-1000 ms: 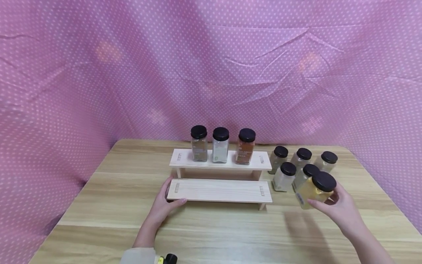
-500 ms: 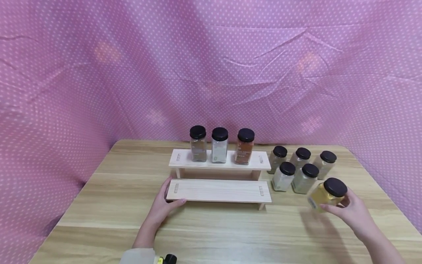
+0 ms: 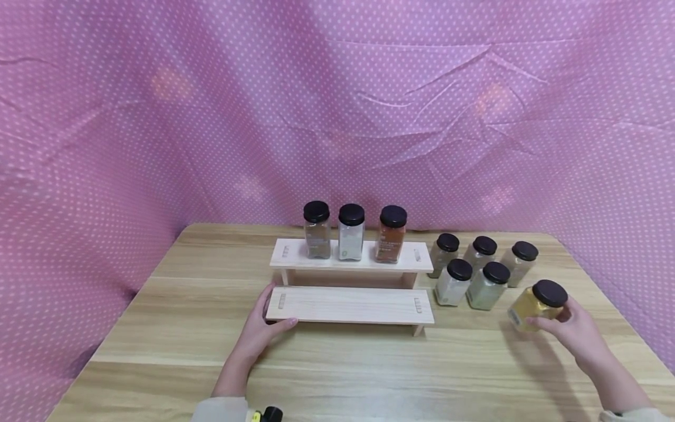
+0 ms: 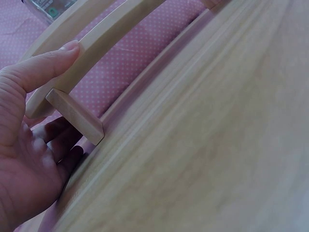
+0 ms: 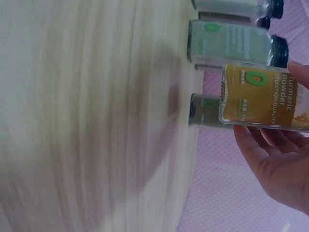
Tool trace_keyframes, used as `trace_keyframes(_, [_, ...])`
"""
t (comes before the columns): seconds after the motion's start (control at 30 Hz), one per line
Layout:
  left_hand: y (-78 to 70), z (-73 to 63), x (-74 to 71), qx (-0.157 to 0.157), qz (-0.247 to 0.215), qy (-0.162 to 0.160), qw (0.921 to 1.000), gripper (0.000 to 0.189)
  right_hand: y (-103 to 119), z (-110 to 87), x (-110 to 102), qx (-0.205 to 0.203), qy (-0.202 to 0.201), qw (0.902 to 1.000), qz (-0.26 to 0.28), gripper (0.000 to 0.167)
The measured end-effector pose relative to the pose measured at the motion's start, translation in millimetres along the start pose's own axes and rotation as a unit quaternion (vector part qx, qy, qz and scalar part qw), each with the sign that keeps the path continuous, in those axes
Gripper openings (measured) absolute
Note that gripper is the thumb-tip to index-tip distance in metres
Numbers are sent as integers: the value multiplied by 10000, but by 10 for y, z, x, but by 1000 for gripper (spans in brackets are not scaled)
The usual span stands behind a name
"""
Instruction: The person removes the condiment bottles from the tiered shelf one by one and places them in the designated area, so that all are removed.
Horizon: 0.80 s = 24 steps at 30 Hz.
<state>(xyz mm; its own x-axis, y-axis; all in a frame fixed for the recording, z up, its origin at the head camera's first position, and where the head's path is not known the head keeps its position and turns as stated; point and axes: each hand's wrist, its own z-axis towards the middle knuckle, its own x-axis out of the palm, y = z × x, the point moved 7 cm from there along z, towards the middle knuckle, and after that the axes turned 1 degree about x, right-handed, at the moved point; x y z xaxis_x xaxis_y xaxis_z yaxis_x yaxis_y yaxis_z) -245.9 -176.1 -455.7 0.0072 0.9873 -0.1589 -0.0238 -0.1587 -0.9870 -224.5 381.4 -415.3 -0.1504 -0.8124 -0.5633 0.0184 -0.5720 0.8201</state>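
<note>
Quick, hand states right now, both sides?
Left hand: closed around the left end of the front wooden shelf.
Right hand: closed, holding the turmeric jar.

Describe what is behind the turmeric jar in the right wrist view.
Behind the turmeric jar, in the right hand, one end of a greyish jar shows; a greenish jar stands nearby. The greyish jar's other end is covered and unseen.

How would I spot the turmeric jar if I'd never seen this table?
On the table, find the pale shelves, then look right. The turmeric jar is in the person's right hand, nearer the front than five standing jars. Unlike them, it is held off the table and has bright yellow contents.
</note>
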Motion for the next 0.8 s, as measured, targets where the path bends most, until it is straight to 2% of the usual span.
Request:
trace_keyframes(0.17, [-1,-1,-6,6,15,2,10000,99,108,20,-11,320,-101,9990,-292,59])
trace_keyframes(0.3, [-4,5,-2,20,8,32,10000,99,179,32,6,451,-6,9976,-527,63])
trace_keyframes(0.43, [-1,8,1,-3,-19,48,10000,99,179,88,27,398,66,9973,-611,66])
trace_keyframes(0.5, [-3,6,0,2,-13,41,10000,99,77,152,39,386,91,9978,-532,66])
trace_keyframes(0.7, [-3,-3,3,-17,46,22,10000,99,-438,406,19,315,-312,9977,-522,63])
trace_keyframes(0.8, [-1,-4,7,-57,62,21,10000,100,-543,470,25,257,-296,9985,-386,64])
